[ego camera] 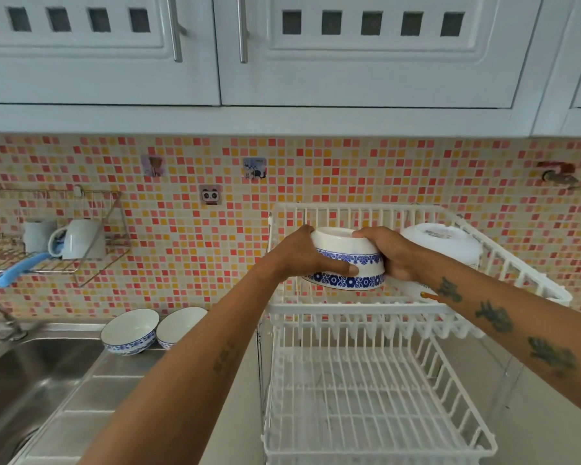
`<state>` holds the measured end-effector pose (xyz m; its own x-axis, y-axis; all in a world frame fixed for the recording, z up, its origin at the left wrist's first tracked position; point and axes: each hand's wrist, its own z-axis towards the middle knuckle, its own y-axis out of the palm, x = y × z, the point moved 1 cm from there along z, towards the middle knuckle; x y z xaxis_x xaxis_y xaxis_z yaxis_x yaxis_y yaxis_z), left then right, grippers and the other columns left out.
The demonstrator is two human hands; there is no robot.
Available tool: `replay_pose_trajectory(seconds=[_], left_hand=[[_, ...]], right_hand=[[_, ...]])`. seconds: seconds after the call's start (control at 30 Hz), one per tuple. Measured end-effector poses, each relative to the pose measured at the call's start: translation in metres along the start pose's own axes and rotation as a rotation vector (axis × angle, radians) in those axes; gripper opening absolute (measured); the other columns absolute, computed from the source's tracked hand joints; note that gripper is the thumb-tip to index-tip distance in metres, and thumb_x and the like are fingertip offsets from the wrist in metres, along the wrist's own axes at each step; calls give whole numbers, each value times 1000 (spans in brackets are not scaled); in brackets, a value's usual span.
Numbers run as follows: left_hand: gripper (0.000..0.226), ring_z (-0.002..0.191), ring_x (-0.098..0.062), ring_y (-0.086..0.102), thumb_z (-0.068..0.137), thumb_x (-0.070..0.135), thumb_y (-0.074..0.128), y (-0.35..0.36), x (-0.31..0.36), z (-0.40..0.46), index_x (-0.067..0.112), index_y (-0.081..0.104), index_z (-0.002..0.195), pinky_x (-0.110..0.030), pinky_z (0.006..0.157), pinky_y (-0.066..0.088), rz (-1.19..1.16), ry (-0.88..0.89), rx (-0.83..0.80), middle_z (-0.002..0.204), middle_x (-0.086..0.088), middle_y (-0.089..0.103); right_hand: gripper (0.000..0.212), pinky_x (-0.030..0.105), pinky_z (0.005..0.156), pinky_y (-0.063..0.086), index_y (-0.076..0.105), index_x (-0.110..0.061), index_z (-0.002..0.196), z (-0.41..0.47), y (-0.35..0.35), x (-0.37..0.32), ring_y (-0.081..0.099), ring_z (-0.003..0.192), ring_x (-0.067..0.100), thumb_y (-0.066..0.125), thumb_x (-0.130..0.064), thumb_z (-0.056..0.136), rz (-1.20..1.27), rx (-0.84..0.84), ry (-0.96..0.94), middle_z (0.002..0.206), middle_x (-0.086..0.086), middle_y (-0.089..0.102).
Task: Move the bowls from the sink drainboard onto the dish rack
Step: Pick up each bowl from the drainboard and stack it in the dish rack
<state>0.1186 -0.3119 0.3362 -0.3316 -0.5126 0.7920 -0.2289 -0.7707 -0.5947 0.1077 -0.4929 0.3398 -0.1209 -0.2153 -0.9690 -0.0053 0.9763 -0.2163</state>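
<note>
A white bowl with blue flower bands is held upside down over the top tier of the white wire dish rack. My left hand grips its left side and my right hand grips its right side. Another white bowl lies inverted on the top tier, just right of my hands. Two more blue-patterned bowls stand upright on the steel drainboard at the left, against the wall.
The rack's lower tier holds nothing. A steel sink with a faucet lies at the far left. A wall-mounted wire shelf carries mugs and a blue-handled tool. White cabinets hang overhead.
</note>
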Motion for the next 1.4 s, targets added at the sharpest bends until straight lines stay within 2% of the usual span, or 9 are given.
replay_pose_trajectory(seconds=[0.1, 0.23, 0.33, 0.53, 0.7, 0.9, 1.1, 1.23, 1.4], left_hand=[[100, 101, -17, 64, 50, 46, 92, -1, -1, 0, 14, 42, 130, -32, 78, 60, 10, -25, -15, 117, 0, 61], [99, 104, -19, 62, 53, 41, 93, 0, -1, 0, 15, 39, 132, -31, 79, 59, 5, -46, -36, 121, -1, 60], [98, 103, -19, 61, 56, 37, 92, 0, -2, 1, 15, 37, 133, -28, 76, 57, 4, -57, -46, 120, 0, 59], [106, 110, -23, 61, 53, 39, 93, -1, -4, 2, 15, 34, 137, -40, 90, 58, 47, -83, -69, 125, -2, 57], [107, 113, -24, 59, 54, 38, 93, -1, -4, 0, 15, 31, 138, -42, 93, 56, 66, -91, -86, 128, -2, 54], [106, 113, -24, 58, 54, 36, 93, -2, -2, -1, 15, 31, 137, -43, 94, 56, 80, -100, -101, 127, -3, 54], [114, 120, -24, 54, 53, 31, 94, 0, -1, -2, 15, 25, 143, -42, 100, 52, 149, -82, -119, 133, -2, 51], [113, 124, -24, 51, 53, 33, 94, 2, -1, -4, 16, 27, 142, -40, 102, 50, 244, -73, -144, 137, -2, 49], [125, 130, -27, 46, 48, 43, 93, 4, -3, -2, 19, 21, 147, -46, 107, 45, 288, -89, -161, 144, -3, 43]], right_hand=[[27, 43, 86, 49, 62, -14, 108, -1, 2, -1, 64, 88, 30, 45, -30, 95, -2, 0, 0, 102, 14, 70], [29, 43, 89, 47, 59, -12, 116, 0, 2, 0, 62, 94, 30, 45, -27, 95, 16, -17, 23, 106, 13, 68], [32, 41, 85, 47, 57, -11, 122, 1, 2, 1, 60, 96, 30, 45, -24, 95, 39, -34, 40, 108, 12, 67], [38, 38, 80, 49, 55, -8, 128, 3, 2, 2, 60, 96, 30, 47, -22, 94, 62, -38, 60, 118, 16, 64], [39, 45, 96, 46, 54, -8, 130, 5, 2, 2, 59, 107, 33, 48, -20, 93, 52, -63, 62, 127, 17, 63], [38, 44, 93, 46, 52, -8, 130, 6, 2, 2, 59, 103, 32, 47, -18, 94, 51, -79, 63, 120, 17, 64], [45, 37, 85, 48, 44, -9, 139, 9, -4, 3, 57, 109, 27, 48, -12, 94, 11, -102, 51, 136, 13, 55], [46, 32, 78, 48, 42, -14, 141, 12, -3, 5, 55, 114, 28, 49, -13, 95, -70, -93, 36, 137, 11, 55], [47, 37, 91, 45, 41, -19, 143, 14, -1, 7, 51, 125, 31, 47, -20, 96, -163, -62, 19, 140, 9, 52]])
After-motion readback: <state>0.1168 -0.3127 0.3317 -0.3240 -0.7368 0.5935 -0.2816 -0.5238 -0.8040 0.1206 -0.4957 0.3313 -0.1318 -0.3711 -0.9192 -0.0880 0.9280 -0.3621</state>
